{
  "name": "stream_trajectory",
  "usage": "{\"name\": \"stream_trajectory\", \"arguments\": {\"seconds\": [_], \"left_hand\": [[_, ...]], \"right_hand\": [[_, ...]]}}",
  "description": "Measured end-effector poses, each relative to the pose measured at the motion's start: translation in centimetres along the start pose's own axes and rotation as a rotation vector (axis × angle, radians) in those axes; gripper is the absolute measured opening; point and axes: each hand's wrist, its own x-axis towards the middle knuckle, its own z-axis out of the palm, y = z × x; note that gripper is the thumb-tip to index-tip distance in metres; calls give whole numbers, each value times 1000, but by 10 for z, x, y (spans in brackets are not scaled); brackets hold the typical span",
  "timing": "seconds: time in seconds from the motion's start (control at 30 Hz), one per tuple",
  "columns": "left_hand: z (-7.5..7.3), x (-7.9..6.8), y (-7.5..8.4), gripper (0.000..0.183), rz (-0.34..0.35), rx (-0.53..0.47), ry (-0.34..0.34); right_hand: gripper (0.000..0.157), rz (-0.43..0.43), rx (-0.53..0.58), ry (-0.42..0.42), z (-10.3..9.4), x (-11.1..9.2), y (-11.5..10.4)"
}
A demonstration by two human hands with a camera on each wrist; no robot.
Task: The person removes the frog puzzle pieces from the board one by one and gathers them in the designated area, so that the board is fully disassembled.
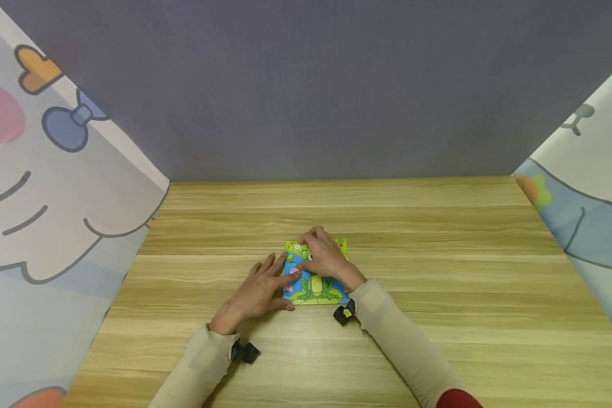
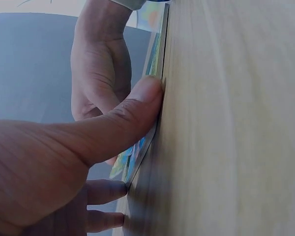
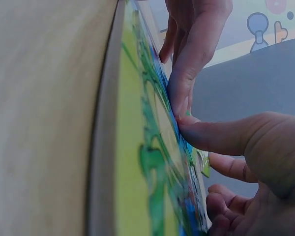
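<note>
Wood-Grain Tabletop: Frog Board Positioned Between Both Hands

Dark grey panel (image 1: 336, 90) stands beyond the hands. Wood-grain tabletop (image 1: 428, 238) extends beneath and to both sides of them. Cartoon-printed side walls flank the work area, one outward of the left hand (image 1: 71, 192), one outward of the right (image 1: 581, 226).

Frog board (image 1: 311, 301): lies flat on the tabletop, under the right hand and against the fingers of the left. Its printed green frog shows on the near side of the right hand.

Left hand (image 1: 255, 290): fingers extended and spread. The index fingertip presses on the board's face; the thumb tip touches the near left corner.

Right hand (image 1: 328, 259): held over the far half of the board, fingers bent. Thumb and index finger pinch a green-edged puzzle piece (image 3: 202, 163), which sits tilted above the board face. The thumb tip meets the left index fingertip.

Wrist fittings: one black device is worn at the left wrist (image 1: 246, 352), another at the right (image 1: 344, 313). Beige sleeves cover both forearms.
</note>
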Motion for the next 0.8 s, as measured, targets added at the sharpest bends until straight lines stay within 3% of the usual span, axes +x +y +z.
{"name": "stream_trajectory", "arguments": {"seconds": [0.2, 0.43, 0.63, 0.8], "left_hand": [[1, -1, -1, 71, -1, 1, 3], [1, 0, -1, 70, -5, 4, 4], [1, -1, 0, 71, -6, 5, 7], [0, -1, 0, 70, -6, -7, 7]], "right_hand": [[49, -34, 68, -6, -3, -2, 3], [26, -122, 221, 32, -6, -1, 10], [21, -79, 327, 66, -6, 1, 12], [19, -41, 498, 69, -5, 2, 17]]}}
